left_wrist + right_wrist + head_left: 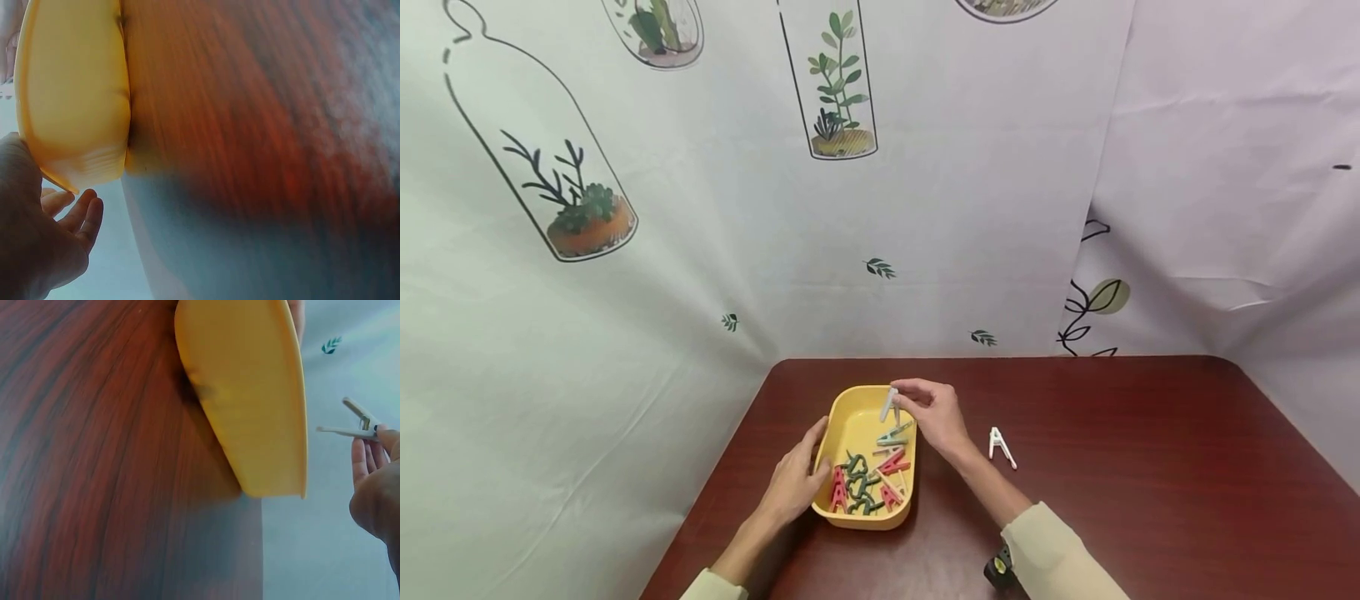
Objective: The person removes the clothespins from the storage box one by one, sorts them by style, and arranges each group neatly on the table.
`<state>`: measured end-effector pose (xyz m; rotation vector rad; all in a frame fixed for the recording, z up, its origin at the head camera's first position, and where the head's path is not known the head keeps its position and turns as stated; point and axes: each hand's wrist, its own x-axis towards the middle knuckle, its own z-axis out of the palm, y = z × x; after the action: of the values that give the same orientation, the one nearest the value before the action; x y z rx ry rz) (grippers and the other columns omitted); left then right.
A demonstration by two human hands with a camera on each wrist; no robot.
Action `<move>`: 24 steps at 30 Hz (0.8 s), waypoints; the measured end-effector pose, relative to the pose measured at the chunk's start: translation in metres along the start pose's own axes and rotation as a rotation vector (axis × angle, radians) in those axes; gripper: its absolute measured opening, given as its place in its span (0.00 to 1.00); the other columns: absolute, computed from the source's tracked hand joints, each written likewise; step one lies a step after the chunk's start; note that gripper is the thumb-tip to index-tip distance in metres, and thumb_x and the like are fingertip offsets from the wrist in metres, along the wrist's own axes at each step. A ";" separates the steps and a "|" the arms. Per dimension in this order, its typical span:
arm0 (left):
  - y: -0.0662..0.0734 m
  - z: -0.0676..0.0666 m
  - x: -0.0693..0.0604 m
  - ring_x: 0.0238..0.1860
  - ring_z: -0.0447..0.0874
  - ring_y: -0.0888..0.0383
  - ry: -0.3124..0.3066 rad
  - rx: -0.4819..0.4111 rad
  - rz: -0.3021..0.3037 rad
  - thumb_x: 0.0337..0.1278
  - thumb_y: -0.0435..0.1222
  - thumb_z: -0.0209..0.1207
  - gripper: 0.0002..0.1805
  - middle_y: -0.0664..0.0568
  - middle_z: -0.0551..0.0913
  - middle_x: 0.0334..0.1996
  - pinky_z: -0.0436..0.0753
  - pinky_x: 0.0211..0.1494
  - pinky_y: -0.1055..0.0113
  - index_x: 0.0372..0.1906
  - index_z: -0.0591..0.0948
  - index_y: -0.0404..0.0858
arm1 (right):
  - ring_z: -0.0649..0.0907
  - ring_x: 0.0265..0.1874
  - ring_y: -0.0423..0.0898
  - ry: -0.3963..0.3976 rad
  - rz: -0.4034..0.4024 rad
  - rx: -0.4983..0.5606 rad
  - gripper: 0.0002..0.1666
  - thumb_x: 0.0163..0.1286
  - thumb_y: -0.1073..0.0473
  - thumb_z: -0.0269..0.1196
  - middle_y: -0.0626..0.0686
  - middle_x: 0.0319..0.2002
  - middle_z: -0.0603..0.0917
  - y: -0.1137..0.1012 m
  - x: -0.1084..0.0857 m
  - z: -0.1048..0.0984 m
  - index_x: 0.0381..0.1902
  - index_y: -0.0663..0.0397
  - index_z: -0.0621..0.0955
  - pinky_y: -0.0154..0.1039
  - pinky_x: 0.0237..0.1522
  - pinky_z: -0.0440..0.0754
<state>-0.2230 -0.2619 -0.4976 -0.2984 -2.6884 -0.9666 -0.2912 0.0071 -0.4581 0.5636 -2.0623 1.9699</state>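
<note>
My left hand (pixel 796 479) grips the left rim of a yellow plastic basin (pixel 853 523), thumb at the rim and fingers along the outer side. The left wrist view shows the same hand (pixel 53 231) at the basin's end. Over the far right part of the basin, my right hand (pixel 931 414) pinches a pale clothespin (pixel 357 430) by one end, its legs spread apart. Inside the basin lie red clothespins (pixel 839 490), pale green clothespins (pixel 892 437) and dark green curly pieces (pixel 859 483) whose kind I cannot tell.
A white clothespin (pixel 1000 447) lies on the dark red wooden table (pixel 1120 483), right of the basin. Close to my right sleeve sits a small black object with a yellow-green spot (pixel 998 568). White printed cloth (pixel 970 208) hangs behind the table and along its sides.
</note>
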 end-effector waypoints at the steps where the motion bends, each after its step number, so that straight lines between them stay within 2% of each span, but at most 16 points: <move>1: 0.000 0.000 0.000 0.59 0.85 0.48 0.005 0.005 0.010 0.66 0.27 0.64 0.39 0.43 0.80 0.69 0.81 0.61 0.44 0.81 0.67 0.38 | 0.91 0.44 0.51 0.003 0.006 -0.011 0.13 0.68 0.66 0.74 0.55 0.43 0.93 0.001 -0.001 -0.002 0.50 0.60 0.91 0.32 0.44 0.85; 4: -0.001 0.001 0.000 0.57 0.85 0.48 0.021 0.021 0.040 0.65 0.27 0.64 0.38 0.42 0.82 0.66 0.82 0.59 0.44 0.80 0.68 0.37 | 0.91 0.46 0.51 0.008 0.017 -0.023 0.14 0.68 0.67 0.73 0.56 0.44 0.92 0.003 -0.003 -0.010 0.51 0.62 0.91 0.35 0.48 0.85; 7: -0.001 0.001 0.000 0.58 0.85 0.48 0.019 0.019 0.029 0.65 0.27 0.64 0.38 0.43 0.83 0.65 0.81 0.59 0.44 0.80 0.68 0.38 | 0.90 0.47 0.52 0.015 0.025 -0.020 0.14 0.68 0.68 0.73 0.57 0.45 0.92 0.006 -0.006 -0.019 0.51 0.63 0.90 0.36 0.50 0.85; 11: -0.001 0.001 0.000 0.59 0.84 0.49 0.006 0.005 -0.001 0.66 0.28 0.64 0.39 0.43 0.82 0.66 0.80 0.62 0.44 0.81 0.68 0.39 | 0.91 0.45 0.51 0.049 0.050 -0.021 0.13 0.67 0.68 0.74 0.58 0.45 0.92 0.007 -0.008 -0.033 0.50 0.63 0.91 0.36 0.48 0.86; 18: -0.002 0.000 0.001 0.58 0.85 0.48 0.004 0.002 0.004 0.66 0.28 0.64 0.38 0.42 0.82 0.67 0.81 0.61 0.44 0.80 0.68 0.37 | 0.90 0.39 0.42 0.072 0.089 -0.031 0.14 0.68 0.71 0.72 0.62 0.44 0.91 0.009 -0.011 -0.061 0.51 0.69 0.89 0.53 0.48 0.87; 24: -0.002 0.001 0.001 0.60 0.84 0.47 -0.001 -0.007 -0.011 0.67 0.28 0.63 0.39 0.43 0.81 0.68 0.80 0.62 0.44 0.81 0.67 0.39 | 0.89 0.39 0.39 0.093 0.156 -0.047 0.14 0.69 0.69 0.72 0.64 0.46 0.91 0.013 -0.016 -0.091 0.51 0.68 0.89 0.43 0.45 0.89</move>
<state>-0.2249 -0.2630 -0.4988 -0.2853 -2.6912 -0.9791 -0.2906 0.0996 -0.4704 0.3037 -2.1463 1.9831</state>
